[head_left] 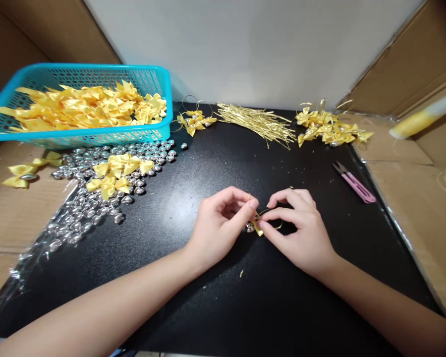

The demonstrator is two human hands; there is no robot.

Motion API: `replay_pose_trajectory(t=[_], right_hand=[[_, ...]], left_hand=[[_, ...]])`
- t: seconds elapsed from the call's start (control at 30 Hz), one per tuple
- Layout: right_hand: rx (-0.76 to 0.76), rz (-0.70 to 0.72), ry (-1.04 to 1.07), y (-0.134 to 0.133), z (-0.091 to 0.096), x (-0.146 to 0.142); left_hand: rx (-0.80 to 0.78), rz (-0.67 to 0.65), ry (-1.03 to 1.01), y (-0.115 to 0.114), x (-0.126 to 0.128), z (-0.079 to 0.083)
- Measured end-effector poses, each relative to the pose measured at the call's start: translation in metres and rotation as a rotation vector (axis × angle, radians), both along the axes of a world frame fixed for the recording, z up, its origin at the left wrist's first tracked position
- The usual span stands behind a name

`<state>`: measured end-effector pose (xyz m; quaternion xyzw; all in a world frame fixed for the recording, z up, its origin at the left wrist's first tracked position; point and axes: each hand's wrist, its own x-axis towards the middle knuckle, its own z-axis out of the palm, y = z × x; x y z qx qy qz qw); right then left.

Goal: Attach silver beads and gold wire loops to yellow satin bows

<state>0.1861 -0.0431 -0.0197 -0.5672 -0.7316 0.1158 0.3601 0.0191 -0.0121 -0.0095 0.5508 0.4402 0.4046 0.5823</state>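
Low over the black tabletop, my left hand [226, 213] pinches a yellow ribbon bow [258, 229] between thumb and forefinger; most of the bow is hidden by the fingers. A small silver bell [249, 227] shows just beneath those fingertips. My right hand [297, 225] meets it from the other side, thumb and forefinger closed on a thin gold cord [278, 225] at the bow. The cord curves in a loop under the right fingers. Exactly how cord, bell and bow are joined is too small to make out.
A blue basket [126, 133] of yellow bows stands back left. Silver bells [85, 210] and several bows [109, 186] lie before it. Along the back are finished-looking bow pieces [195, 121], gold cords [256, 124] and more bow pieces [327, 126]. Pink thread snips [357, 186] lie right.
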Motion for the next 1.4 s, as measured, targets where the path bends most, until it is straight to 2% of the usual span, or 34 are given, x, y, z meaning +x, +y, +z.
replay_pose_trajectory(t=[0.47,0.67,0.87,0.93,1.0,1.03,1.13,1.17,1.23,1.3,1.33,1.4], right_hand=[[-0.006,0.008,-0.024,0.000,0.001,-0.002],[-0.007,0.010,-0.035,0.000,0.000,-0.002],[-0.016,0.019,-0.037,0.001,-0.001,-0.002],[-0.019,0.021,-0.037,0.001,-0.001,-0.002],[-0.025,0.019,-0.043,0.001,0.000,-0.003],[-0.028,0.019,-0.050,0.001,0.000,-0.003],[-0.044,0.028,-0.077,0.001,0.001,-0.004],[-0.049,0.035,-0.086,0.002,0.001,-0.005],[-0.056,0.050,-0.101,0.002,0.001,-0.004],[-0.056,0.060,-0.109,0.002,0.001,-0.004],[-0.056,0.063,-0.111,0.002,0.001,-0.004],[-0.060,0.066,-0.114,0.002,0.001,-0.004]], left_hand=[[-0.143,0.010,-0.170,0.001,0.003,-0.002],[-0.189,0.050,-0.172,0.002,0.003,-0.003],[-0.151,0.037,-0.167,0.002,0.004,-0.005],[-0.104,0.014,-0.107,0.004,0.002,-0.004],[0.020,0.002,0.044,0.008,-0.003,-0.001],[0.130,0.009,0.159,0.010,-0.006,0.001],[0.628,0.076,0.543,0.018,-0.016,0.010],[0.801,0.043,0.632,0.020,-0.019,0.013],[1.071,-0.170,0.738,0.024,-0.023,0.018],[1.226,-0.412,0.813,0.027,-0.023,0.019],[1.270,-0.474,0.859,0.029,-0.023,0.019],[1.322,-0.469,0.955,0.032,-0.021,0.017]])
